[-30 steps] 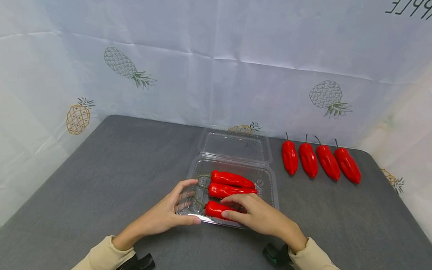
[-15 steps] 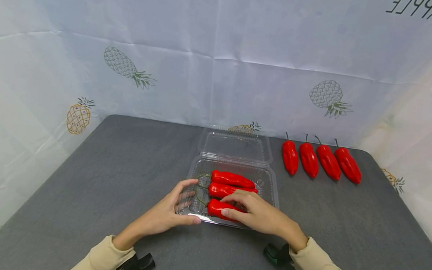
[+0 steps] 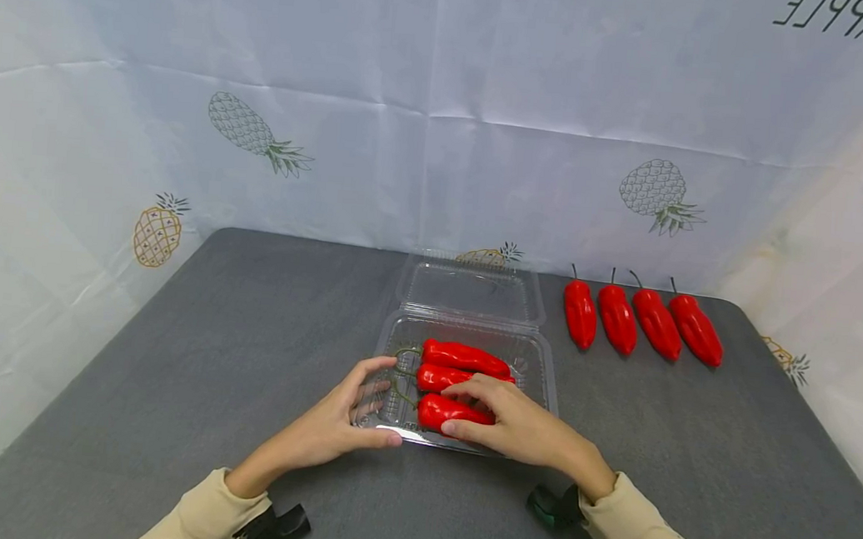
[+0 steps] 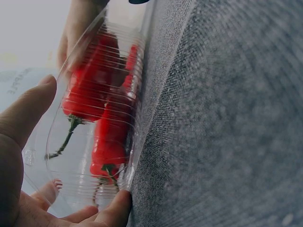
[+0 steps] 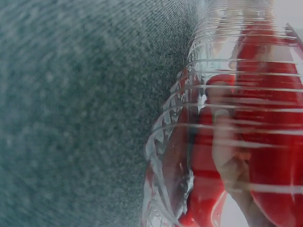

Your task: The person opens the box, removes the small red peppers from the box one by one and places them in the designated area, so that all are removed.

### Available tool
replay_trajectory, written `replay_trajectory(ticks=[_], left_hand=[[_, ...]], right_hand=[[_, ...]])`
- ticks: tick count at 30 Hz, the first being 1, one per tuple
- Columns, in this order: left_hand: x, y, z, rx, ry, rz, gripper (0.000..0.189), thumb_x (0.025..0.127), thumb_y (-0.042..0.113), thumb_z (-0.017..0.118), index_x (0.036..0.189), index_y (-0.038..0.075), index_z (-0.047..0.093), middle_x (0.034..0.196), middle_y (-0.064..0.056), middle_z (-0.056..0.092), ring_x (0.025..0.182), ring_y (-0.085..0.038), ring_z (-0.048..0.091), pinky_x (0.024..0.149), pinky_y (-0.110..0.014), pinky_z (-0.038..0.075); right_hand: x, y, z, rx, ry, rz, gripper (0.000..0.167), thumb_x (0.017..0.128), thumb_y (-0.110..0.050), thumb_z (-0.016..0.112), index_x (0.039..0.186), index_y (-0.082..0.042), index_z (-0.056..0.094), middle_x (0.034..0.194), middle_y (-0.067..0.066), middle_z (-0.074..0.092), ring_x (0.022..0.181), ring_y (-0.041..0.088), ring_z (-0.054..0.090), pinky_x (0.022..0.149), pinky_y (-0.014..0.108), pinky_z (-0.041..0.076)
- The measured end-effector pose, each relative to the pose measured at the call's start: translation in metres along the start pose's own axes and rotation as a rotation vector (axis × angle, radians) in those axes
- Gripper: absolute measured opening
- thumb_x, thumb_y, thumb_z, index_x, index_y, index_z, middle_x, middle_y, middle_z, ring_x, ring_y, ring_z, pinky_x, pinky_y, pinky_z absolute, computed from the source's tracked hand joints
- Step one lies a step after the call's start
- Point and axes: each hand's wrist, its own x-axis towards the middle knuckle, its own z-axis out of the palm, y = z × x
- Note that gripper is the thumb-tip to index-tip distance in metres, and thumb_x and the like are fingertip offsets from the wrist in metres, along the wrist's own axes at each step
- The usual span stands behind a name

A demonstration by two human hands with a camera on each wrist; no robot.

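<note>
A clear hinged plastic container (image 3: 545,369) lies with its lid (image 3: 467,293) folded back. Inside it are three red peppers, stems to the left: a far pepper (image 3: 463,356), a middle pepper (image 3: 439,378) and a near pepper (image 3: 437,410). My right hand (image 3: 515,417) grips the near pepper from above by its right end, thumb on the near side. That end is hidden under the hand. Around the container's near left corner spreads my left hand (image 3: 342,418), fingers along the left wall and thumb at the front edge. Through the clear wall, the left wrist view shows the near pepper (image 4: 90,90).
Several more red peppers (image 3: 618,320) lie in a row at the table's back right, stems toward the back. The grey table (image 3: 271,308) ends at a pineapple-print cloth (image 3: 423,177) hanging behind it. Black straps with small devices sit at both wrists.
The near pepper has shifted slightly right and away from me within the container, with the right hand holding its end. The left hand and container have stayed put.
</note>
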Motion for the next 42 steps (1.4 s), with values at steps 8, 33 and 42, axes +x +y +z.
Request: replay_trajectory(ticks=[8, 33, 42], left_hand=[[0.0, 0.0, 0.0, 0.004, 0.002, 0.006, 0.092, 0.083, 0.016, 0.081, 0.153, 0.016, 0.022, 0.162, -0.012, 0.023, 0.148, -0.033, 0.033, 0.118, -0.05, 0.036], [0.0, -0.001, 0.0, 0.001, -0.005, 0.001, 0.092, 0.083, 0.017, 0.08, 0.153, 0.016, 0.021, 0.164, -0.01, 0.018, 0.149, -0.036, 0.03, 0.117, -0.052, 0.036], [0.0, -0.001, 0.0, 0.015, -0.004, 0.01, 0.093, 0.083, 0.018, 0.081, 0.153, 0.015, 0.021, 0.164, -0.011, 0.018, 0.149, -0.037, 0.03, 0.118, -0.053, 0.035]], right_hand=[[-0.002, -0.002, -0.001, -0.016, 0.01, 0.02, 0.05, 0.089, -0.049, 0.07, 0.127, -0.017, 0.063, 0.114, -0.006, 0.061, 0.103, 0.012, 0.055, 0.084, 0.03, 0.055], [-0.007, -0.004, -0.012, 0.034, 0.005, -0.009, 0.052, 0.09, -0.026, 0.072, 0.137, -0.016, 0.054, 0.127, 0.0, 0.061, 0.109, 0.019, 0.056, 0.084, 0.026, 0.056], [-0.009, -0.004, -0.02, 0.067, 0.097, -0.016, 0.054, 0.09, -0.023, 0.073, 0.138, -0.01, 0.053, 0.124, 0.006, 0.065, 0.1, 0.019, 0.064, 0.077, 0.023, 0.058]])
